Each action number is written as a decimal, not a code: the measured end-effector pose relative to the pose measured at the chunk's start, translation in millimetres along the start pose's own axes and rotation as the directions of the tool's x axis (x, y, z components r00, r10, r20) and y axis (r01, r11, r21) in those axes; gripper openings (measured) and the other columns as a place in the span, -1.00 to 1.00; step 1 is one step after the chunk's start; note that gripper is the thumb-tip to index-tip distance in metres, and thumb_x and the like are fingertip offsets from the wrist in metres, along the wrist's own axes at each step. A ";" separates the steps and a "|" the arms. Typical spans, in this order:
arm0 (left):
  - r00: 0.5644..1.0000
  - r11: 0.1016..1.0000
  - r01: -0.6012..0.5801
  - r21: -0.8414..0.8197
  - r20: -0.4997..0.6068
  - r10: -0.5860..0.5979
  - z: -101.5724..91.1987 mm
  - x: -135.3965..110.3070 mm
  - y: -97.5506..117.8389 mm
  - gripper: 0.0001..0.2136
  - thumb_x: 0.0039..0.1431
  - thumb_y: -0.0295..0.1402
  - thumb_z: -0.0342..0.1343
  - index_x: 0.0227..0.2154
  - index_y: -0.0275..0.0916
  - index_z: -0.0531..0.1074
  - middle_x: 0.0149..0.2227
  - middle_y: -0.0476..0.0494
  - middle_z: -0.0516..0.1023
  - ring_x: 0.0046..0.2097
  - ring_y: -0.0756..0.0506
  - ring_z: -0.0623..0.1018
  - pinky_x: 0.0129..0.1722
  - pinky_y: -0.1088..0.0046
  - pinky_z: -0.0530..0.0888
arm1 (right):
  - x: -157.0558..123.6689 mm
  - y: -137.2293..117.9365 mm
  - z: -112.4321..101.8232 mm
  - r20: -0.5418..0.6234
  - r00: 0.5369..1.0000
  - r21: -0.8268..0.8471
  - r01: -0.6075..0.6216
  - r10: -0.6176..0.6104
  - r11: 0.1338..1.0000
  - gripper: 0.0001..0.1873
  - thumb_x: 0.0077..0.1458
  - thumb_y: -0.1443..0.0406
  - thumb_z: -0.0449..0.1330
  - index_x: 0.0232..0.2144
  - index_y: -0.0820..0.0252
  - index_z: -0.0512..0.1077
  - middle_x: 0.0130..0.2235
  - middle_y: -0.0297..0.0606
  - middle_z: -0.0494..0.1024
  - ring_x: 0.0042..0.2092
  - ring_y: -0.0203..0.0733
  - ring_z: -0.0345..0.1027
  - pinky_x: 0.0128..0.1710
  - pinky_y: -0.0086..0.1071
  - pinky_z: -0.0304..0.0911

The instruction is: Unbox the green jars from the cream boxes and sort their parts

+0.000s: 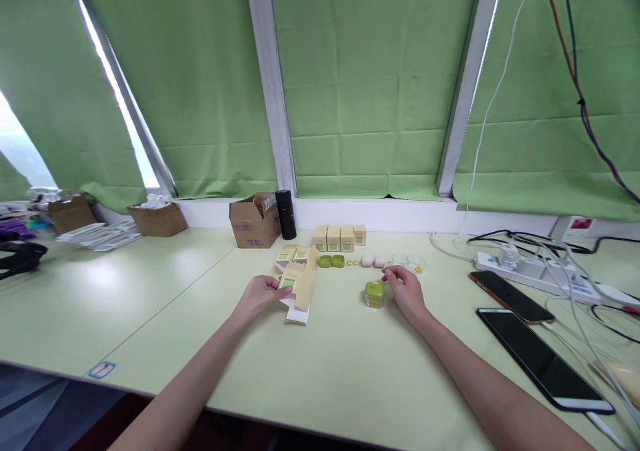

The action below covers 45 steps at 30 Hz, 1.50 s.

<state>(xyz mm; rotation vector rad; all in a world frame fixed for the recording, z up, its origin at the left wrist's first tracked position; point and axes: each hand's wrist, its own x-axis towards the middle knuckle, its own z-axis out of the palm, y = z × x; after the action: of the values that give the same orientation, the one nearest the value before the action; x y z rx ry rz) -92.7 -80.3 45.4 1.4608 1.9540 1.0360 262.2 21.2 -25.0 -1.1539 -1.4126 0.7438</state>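
My left hand (264, 294) pinches an unfolded cream cardboard box (304, 284) with a green label, its thumb on top and its white flap hanging toward me. Just right of centre stands a small clear container with a green lid (375, 292). Beside it, my right hand (404, 290) has loosely bent fingers and nothing visible in them. Behind are green lids (332, 261), tiny yellowish pieces (352, 262), pale pink rolls (373, 261) and clear cups (407, 263) in a row. More flat boxes (286, 254) lie behind the held one.
Several folded cream boxes (334, 239) stand at the back, near a brown carton (254, 221) and a black cylinder (286, 214). Two phones (543, 354), a power strip (535, 271) and tangled cables occupy the right side. White packets (107, 234) lie far left.
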 end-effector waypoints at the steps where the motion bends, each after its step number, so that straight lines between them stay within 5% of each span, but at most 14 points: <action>1: 1.000 1.000 -0.002 0.009 0.006 0.002 -0.2 0.0 -1.1 -0.52 -0.27 0.10 0.40 -0.65 -0.23 0.42 -0.66 0.07 0.25 -0.53 0.01 0.19 -0.48 0.46 0.03 | 0.1 0.0 0.0 0.002 1.000 -0.001 0.000 0.000 1.000 -0.59 0.12 -0.04 0.15 -0.30 0.12 0.57 -0.33 -0.21 0.64 -0.16 0.03 0.45 -0.06 -0.18 0.20; 9: 1.000 0.995 -0.022 0.098 0.000 0.022 0.3 0.1 -5.4 -0.50 -0.24 0.17 0.34 -0.64 -0.24 0.46 -0.62 0.02 0.32 -0.49 -0.02 0.25 -0.47 0.44 0.07 | -0.5 -0.8 0.2 0.016 1.000 -0.004 0.002 -0.002 1.000 -0.60 0.13 -0.02 0.15 -0.30 0.14 0.57 -0.33 -0.20 0.65 -0.14 0.04 0.46 -0.04 -0.18 0.20; 17: 0.996 0.956 -0.059 0.287 0.077 0.039 -15.4 -11.2 13.0 -0.47 0.03 0.21 0.14 -0.47 -0.25 0.60 -0.46 -0.16 0.57 -0.35 -0.19 0.47 -0.38 0.37 0.23 | -1.0 -2.2 0.8 0.024 1.000 -0.017 0.005 -0.005 1.000 -0.61 0.15 0.00 0.13 -0.29 0.16 0.57 -0.32 -0.18 0.65 -0.15 0.02 0.46 -0.05 -0.20 0.20; 21: 0.959 0.896 -0.147 0.419 -0.162 0.233 -17.2 -21.3 36.6 -0.57 0.15 0.09 0.13 -0.26 -0.20 0.61 -0.31 -0.23 0.66 0.02 -0.40 0.47 -0.04 0.15 0.35 | -0.3 -1.6 1.2 0.023 1.000 -0.007 0.013 -0.013 1.000 -0.62 0.15 0.00 0.13 -0.30 0.15 0.56 -0.32 -0.20 0.65 -0.15 0.01 0.45 -0.05 -0.20 0.20; 24: 0.872 0.843 -0.365 0.396 -0.172 0.458 0.2 -31.1 57.2 -0.70 0.26 -0.10 0.09 -0.16 -0.18 0.58 -0.23 -0.21 0.67 0.10 -0.36 0.39 0.13 0.03 0.32 | 0.3 -0.4 1.5 0.017 1.000 -0.005 0.014 -0.014 1.000 -0.62 0.15 0.01 0.13 -0.31 0.14 0.57 -0.33 -0.20 0.65 -0.14 0.02 0.45 -0.04 -0.20 0.20; 28: 0.790 0.758 -0.593 0.271 0.013 0.614 43.3 -39.7 80.2 -0.74 0.29 -0.24 0.09 -0.06 -0.20 0.54 -0.10 -0.22 0.63 0.18 -0.31 0.34 0.19 0.05 0.34 | 0.9 1.3 2.1 0.014 1.000 -0.004 0.014 -0.014 1.000 -0.64 0.15 0.03 0.12 -0.31 0.13 0.56 -0.34 -0.21 0.64 -0.16 0.01 0.45 -0.05 -0.20 0.21; 36: 0.760 0.779 -0.619 0.097 0.324 0.564 122.1 -26.2 96.2 -0.44 0.11 -0.29 0.27 0.20 -0.18 0.40 0.13 -0.34 0.50 0.29 -0.38 0.28 0.16 0.08 0.37 | 3.5 4.6 2.4 0.023 0.999 0.014 0.024 -0.025 1.000 -0.67 0.11 0.08 0.10 -0.29 0.13 0.55 -0.35 -0.22 0.63 -0.19 -0.01 0.47 -0.06 -0.20 0.25; 41: 0.738 0.784 -0.618 0.063 0.390 0.550 143.4 -23.3 96.2 -0.55 0.14 -0.32 0.24 0.12 -0.18 0.46 0.04 -0.34 0.52 0.23 -0.36 0.32 0.16 0.11 0.37 | 2.0 3.8 2.9 0.038 0.999 0.020 0.024 -0.025 1.000 -0.71 0.06 0.15 0.10 -0.28 0.14 0.54 -0.35 -0.23 0.63 -0.21 -0.03 0.49 -0.09 -0.20 0.29; 45: 0.780 0.825 -0.565 0.004 0.330 0.532 149.2 -22.6 85.9 -0.60 0.17 -0.32 0.22 0.08 -0.20 0.49 -0.01 -0.30 0.49 0.19 -0.31 0.36 0.19 0.12 0.37 | -3.0 -4.9 2.1 0.038 0.997 -0.018 0.062 -0.062 0.998 -0.72 0.08 0.15 0.13 -0.28 0.14 0.55 -0.31 -0.22 0.64 -0.19 -0.03 0.47 -0.06 -0.19 0.28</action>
<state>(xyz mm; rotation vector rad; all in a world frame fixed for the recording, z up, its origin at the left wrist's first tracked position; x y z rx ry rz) 76.5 -47.5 24.4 2.1876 1.3907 0.8532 258.7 17.2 -21.9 -1.1110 -1.4832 0.7127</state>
